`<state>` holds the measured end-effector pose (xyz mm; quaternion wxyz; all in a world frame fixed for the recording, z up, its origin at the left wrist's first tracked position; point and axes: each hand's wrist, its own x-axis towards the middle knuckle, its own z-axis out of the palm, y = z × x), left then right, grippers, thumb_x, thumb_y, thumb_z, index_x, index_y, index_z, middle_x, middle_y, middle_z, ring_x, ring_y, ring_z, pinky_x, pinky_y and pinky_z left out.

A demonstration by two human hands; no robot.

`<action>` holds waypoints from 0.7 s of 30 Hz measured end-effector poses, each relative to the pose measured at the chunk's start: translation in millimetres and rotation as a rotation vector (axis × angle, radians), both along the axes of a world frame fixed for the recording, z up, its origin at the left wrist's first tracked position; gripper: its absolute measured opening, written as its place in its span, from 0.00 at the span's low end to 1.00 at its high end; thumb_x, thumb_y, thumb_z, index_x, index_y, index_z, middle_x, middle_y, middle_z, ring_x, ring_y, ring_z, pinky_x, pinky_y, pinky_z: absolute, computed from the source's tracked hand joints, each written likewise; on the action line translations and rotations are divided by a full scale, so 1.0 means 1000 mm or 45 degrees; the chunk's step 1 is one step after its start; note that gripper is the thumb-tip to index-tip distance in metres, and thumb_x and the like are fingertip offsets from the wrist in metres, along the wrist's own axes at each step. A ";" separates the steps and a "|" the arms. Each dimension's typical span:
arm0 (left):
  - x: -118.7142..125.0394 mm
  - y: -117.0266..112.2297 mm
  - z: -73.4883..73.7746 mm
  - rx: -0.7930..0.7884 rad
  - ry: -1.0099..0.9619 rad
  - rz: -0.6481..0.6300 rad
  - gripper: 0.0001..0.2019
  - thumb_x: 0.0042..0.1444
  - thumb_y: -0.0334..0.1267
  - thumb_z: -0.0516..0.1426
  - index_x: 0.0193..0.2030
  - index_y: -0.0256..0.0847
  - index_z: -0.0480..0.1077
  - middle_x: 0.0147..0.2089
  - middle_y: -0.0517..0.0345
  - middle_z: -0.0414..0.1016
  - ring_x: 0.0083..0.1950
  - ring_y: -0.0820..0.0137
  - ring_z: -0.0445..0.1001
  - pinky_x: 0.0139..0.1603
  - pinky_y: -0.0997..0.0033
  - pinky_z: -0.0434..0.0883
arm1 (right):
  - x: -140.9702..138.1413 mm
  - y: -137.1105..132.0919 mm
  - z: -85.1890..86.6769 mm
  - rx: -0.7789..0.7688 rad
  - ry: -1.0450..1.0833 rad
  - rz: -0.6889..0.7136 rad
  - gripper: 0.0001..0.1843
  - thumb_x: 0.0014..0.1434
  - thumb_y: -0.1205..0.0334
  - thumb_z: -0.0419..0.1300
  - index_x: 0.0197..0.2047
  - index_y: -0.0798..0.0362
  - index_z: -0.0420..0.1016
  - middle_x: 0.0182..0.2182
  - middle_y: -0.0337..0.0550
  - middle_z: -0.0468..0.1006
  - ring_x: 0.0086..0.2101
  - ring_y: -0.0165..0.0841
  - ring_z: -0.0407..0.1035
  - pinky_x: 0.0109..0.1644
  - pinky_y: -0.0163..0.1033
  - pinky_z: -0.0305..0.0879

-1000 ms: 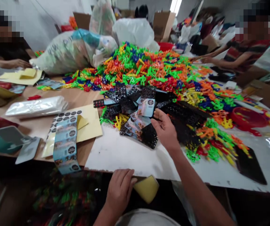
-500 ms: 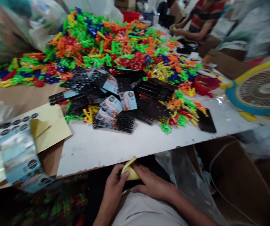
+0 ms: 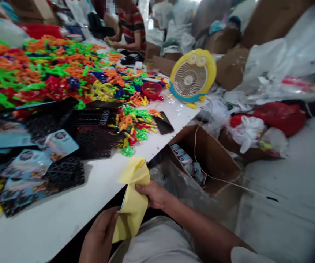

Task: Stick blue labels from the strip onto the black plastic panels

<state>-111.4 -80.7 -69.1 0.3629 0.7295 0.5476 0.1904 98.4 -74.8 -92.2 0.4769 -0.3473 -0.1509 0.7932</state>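
A folded sheet of yellow backing paper (image 3: 134,204), creased and bent over at its top, is held between my two hands above my lap at the table's edge. My left hand (image 3: 101,228) pinches its left side. On the right edge, my right hand (image 3: 153,193) grips with the thumb on the near face. A thin blue line shows along one edge of the paper; its other face is hidden. Left of it on the white tabletop (image 3: 102,182) lie black perforated plastic boards (image 3: 66,173) with light-blue printed labels (image 3: 61,142).
Colourful plastic pieces (image 3: 64,65) heap across the table. A red bowl (image 3: 152,89), a phone (image 3: 163,122) and a yellow fan (image 3: 191,76) stand along the right side. Below sits an open cardboard box (image 3: 214,157) crossed by a white cord. A person (image 3: 132,29) sits at the far end.
My view has swung right, bringing the box and fan into fuller view. The paper, earlier crumpled small between my hands, is now opened out longer and raised.
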 end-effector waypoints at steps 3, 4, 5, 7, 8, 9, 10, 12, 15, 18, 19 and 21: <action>0.033 0.015 0.004 -0.199 -0.012 0.139 0.16 0.51 0.49 0.54 0.39 0.43 0.76 0.40 0.55 0.81 0.42 0.60 0.78 0.43 0.64 0.76 | 0.014 -0.010 -0.007 -0.015 -0.065 0.000 0.34 0.34 0.42 0.75 0.42 0.54 0.79 0.38 0.43 0.80 0.37 0.34 0.72 0.48 0.42 0.67; 0.046 0.019 0.008 -0.250 -0.036 0.213 0.17 0.48 0.49 0.55 0.39 0.43 0.76 0.40 0.55 0.81 0.41 0.59 0.78 0.43 0.64 0.76 | 0.018 -0.014 -0.008 0.008 -0.124 -0.001 0.33 0.35 0.42 0.74 0.41 0.55 0.80 0.39 0.43 0.80 0.40 0.36 0.72 0.51 0.43 0.65; 0.058 0.022 0.011 -0.313 -0.083 0.280 0.18 0.47 0.50 0.56 0.40 0.42 0.76 0.39 0.55 0.81 0.41 0.59 0.78 0.42 0.64 0.76 | 0.021 -0.019 -0.009 0.040 -0.165 -0.017 0.33 0.36 0.42 0.74 0.41 0.55 0.80 0.39 0.43 0.80 0.42 0.38 0.71 0.54 0.44 0.63; 0.080 0.027 0.017 -0.477 -0.206 0.357 0.21 0.46 0.52 0.58 0.44 0.42 0.74 0.38 0.57 0.81 0.39 0.60 0.79 0.38 0.66 0.76 | 0.029 -0.027 -0.009 0.110 -0.126 -0.068 0.33 0.36 0.42 0.74 0.41 0.55 0.80 0.41 0.44 0.79 0.46 0.40 0.70 0.57 0.45 0.60; 0.090 0.028 0.020 -0.536 -0.263 0.360 0.22 0.45 0.51 0.59 0.46 0.42 0.73 0.38 0.58 0.81 0.37 0.61 0.79 0.36 0.67 0.76 | 0.034 -0.030 -0.008 0.139 -0.051 -0.072 0.34 0.36 0.42 0.74 0.43 0.54 0.79 0.42 0.44 0.79 0.47 0.40 0.70 0.57 0.46 0.60; 0.100 0.030 0.021 -0.542 -0.310 0.350 0.23 0.44 0.50 0.61 0.46 0.42 0.73 0.38 0.59 0.81 0.37 0.61 0.78 0.35 0.68 0.76 | 0.038 -0.032 -0.008 0.168 0.027 -0.072 0.35 0.35 0.44 0.75 0.44 0.53 0.78 0.43 0.44 0.79 0.47 0.40 0.70 0.57 0.47 0.61; 0.110 0.032 0.022 -0.506 -0.341 0.327 0.23 0.43 0.48 0.62 0.47 0.42 0.73 0.38 0.58 0.81 0.37 0.61 0.78 0.35 0.68 0.76 | 0.042 -0.033 -0.008 0.197 0.079 -0.082 0.35 0.34 0.46 0.75 0.46 0.53 0.77 0.44 0.44 0.78 0.47 0.40 0.70 0.56 0.47 0.62; 0.129 0.035 0.025 -0.395 -0.366 0.237 0.23 0.40 0.44 0.64 0.46 0.41 0.73 0.41 0.57 0.81 0.41 0.60 0.78 0.39 0.67 0.76 | 0.051 -0.032 -0.011 0.242 0.067 -0.189 0.34 0.36 0.50 0.75 0.48 0.51 0.75 0.43 0.43 0.78 0.45 0.39 0.71 0.54 0.46 0.65; 0.153 0.042 0.029 -0.217 -0.352 0.051 0.20 0.49 0.44 0.60 0.49 0.42 0.73 0.48 0.56 0.79 0.49 0.60 0.76 0.50 0.63 0.74 | 0.072 -0.023 -0.028 0.176 -0.283 -0.598 0.28 0.45 0.54 0.69 0.49 0.50 0.71 0.41 0.42 0.79 0.41 0.38 0.73 0.47 0.45 0.70; 0.159 0.054 0.028 0.272 -0.148 -0.108 0.15 0.61 0.44 0.53 0.51 0.44 0.73 0.52 0.55 0.76 0.54 0.63 0.73 0.59 0.60 0.68 | 0.110 -0.002 -0.058 0.000 -0.668 -0.900 0.23 0.54 0.58 0.59 0.53 0.51 0.65 0.46 0.44 0.77 0.41 0.37 0.73 0.45 0.44 0.71; 0.156 0.060 0.024 0.462 -0.049 -0.167 0.15 0.62 0.43 0.52 0.52 0.44 0.72 0.53 0.53 0.75 0.55 0.62 0.72 0.59 0.59 0.67 | 0.126 0.008 -0.068 -0.044 -0.763 -0.955 0.22 0.56 0.60 0.56 0.54 0.51 0.64 0.47 0.44 0.76 0.43 0.36 0.72 0.47 0.43 0.70; 0.144 0.073 0.012 0.766 0.132 -0.315 0.15 0.64 0.40 0.51 0.53 0.41 0.71 0.55 0.47 0.72 0.56 0.59 0.71 0.58 0.56 0.68 | 0.161 0.029 -0.084 -0.104 -0.960 -1.008 0.18 0.59 0.62 0.55 0.53 0.52 0.65 0.47 0.44 0.75 0.46 0.36 0.69 0.51 0.44 0.68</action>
